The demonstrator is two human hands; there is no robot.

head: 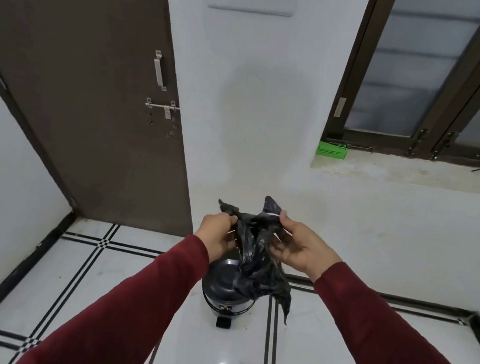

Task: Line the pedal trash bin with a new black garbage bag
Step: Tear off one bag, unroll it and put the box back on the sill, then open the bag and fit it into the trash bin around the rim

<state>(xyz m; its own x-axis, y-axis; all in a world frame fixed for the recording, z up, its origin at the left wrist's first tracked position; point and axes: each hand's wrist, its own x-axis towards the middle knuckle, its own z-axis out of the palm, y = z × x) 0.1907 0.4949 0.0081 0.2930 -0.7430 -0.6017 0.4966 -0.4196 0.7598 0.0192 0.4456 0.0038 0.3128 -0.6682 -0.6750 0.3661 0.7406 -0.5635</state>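
A crumpled black garbage bag (256, 262) hangs in the air in front of me, held at its top by both hands. My left hand (216, 233) pinches the bag's left upper edge. My right hand (300, 249) grips the right upper edge between thumb and fingers. Directly below the bag stands the small dark pedal trash bin (219, 288) on the tiled floor, its lid down. The bin's black pedal (223, 322) points toward me. The hanging bag covers the right part of the bin's lid.
A brown door (93, 88) with a latch stands to the left. A white wall (255, 123) is behind the bin. A window ledge (415, 173) with a green packet (332, 150) is at the right. White floor tiles (112, 302) with black lines surround the bin.
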